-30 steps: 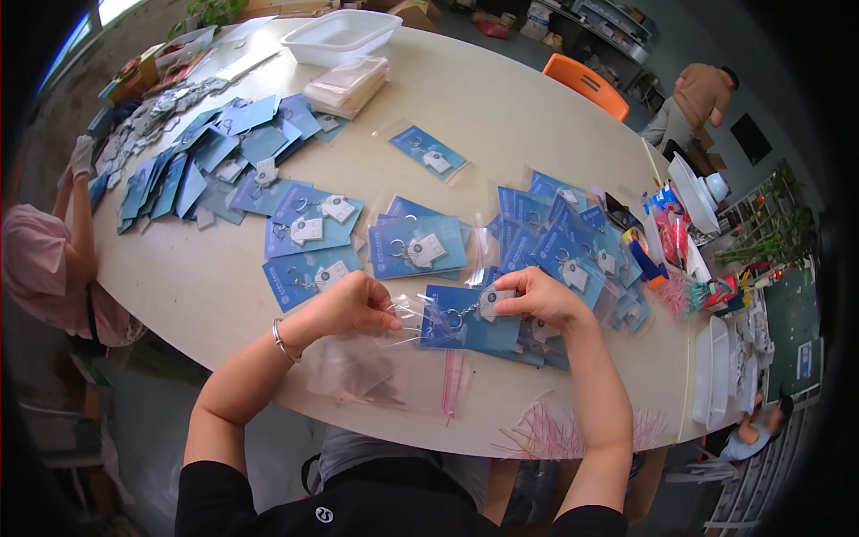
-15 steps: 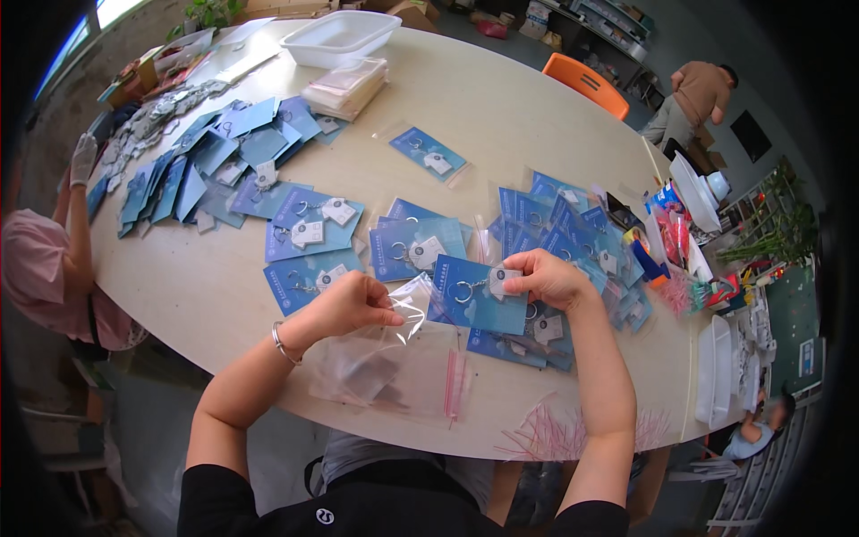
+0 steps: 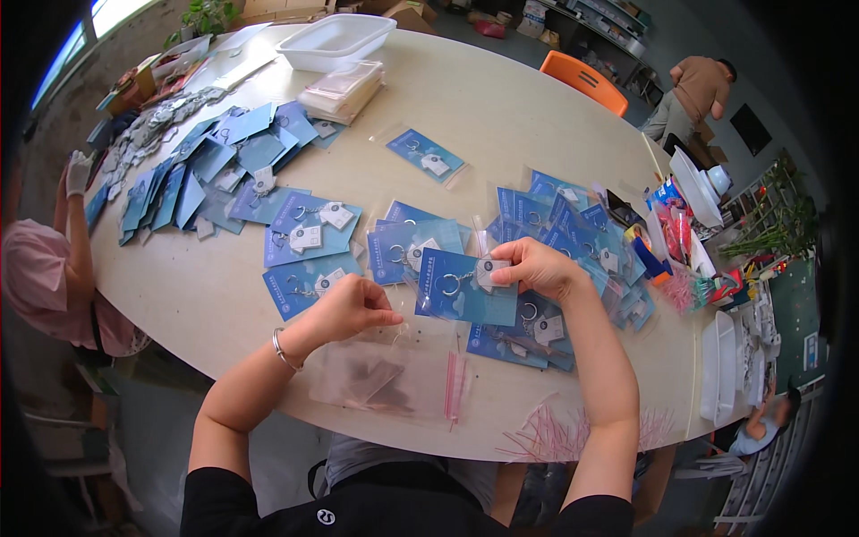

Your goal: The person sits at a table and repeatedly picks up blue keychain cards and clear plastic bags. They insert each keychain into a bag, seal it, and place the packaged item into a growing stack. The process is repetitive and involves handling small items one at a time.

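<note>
My right hand (image 3: 541,271) pinches a blue card (image 3: 465,300) by its right end. A white T-shirt-shaped keychain with a metal ring is fixed to that card, and my thumb lies over the shirt. My left hand (image 3: 356,309) is closed in a pinch on a clear plastic bag (image 3: 404,333), whose faint outline hangs beside the card's left edge. Whether card and bag touch, I cannot tell. Flat on the table below lie more clear zip bags (image 3: 394,380) with a pink strip. Behind my hands rest several blue keychain cards (image 3: 318,228), and bagged ones (image 3: 528,345) lie under my right wrist.
A pile of blue cards (image 3: 210,157) and grey keychain pieces (image 3: 148,130) covers the table's far left. A stack of bags (image 3: 344,94) sits by a white tub (image 3: 335,43). Bagged cards (image 3: 573,224) heap at right, near pink-white ties (image 3: 546,434). A pink-sleeved person (image 3: 54,268) works at left.
My right hand has brought the card slightly left and up, toward the left hand. The bag at my left fingers has shifted and shows less glare. My left hand has barely moved.
</note>
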{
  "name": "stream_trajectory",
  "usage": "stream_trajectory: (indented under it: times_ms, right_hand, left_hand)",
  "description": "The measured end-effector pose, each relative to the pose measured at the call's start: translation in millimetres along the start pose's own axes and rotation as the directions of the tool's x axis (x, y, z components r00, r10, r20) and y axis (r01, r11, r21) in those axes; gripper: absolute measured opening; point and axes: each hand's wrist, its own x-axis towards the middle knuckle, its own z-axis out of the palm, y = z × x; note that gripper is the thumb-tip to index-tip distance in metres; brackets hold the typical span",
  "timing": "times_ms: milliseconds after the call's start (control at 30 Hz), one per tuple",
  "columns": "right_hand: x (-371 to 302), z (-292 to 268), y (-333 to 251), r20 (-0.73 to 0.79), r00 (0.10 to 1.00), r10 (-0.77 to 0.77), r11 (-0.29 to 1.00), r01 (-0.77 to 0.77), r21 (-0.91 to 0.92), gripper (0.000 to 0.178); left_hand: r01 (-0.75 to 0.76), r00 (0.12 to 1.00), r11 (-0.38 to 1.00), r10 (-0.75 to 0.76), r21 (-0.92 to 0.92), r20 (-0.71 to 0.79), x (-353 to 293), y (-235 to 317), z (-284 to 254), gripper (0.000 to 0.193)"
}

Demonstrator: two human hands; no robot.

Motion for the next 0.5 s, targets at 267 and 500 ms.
stream_trajectory:
  times_ms: [267, 500]
  right_hand:
    - [3, -1, -6, 0.052, 0.998, 0.022, 0.99, -0.015, -0.14, 0.032]
    - [22, 12, -24, 0.11, 0.993, 0.042, 0.845, 0.024, -0.534, 0.037]
  left_hand:
    - [0.043, 0.999, 0.999, -0.043, -0.004, -0.022, 1, 0, 1, 0.026]
    - [-0.002, 1.0, 0.999, 0.002, -0.04, 0.001, 7, -10, 8, 0.025]
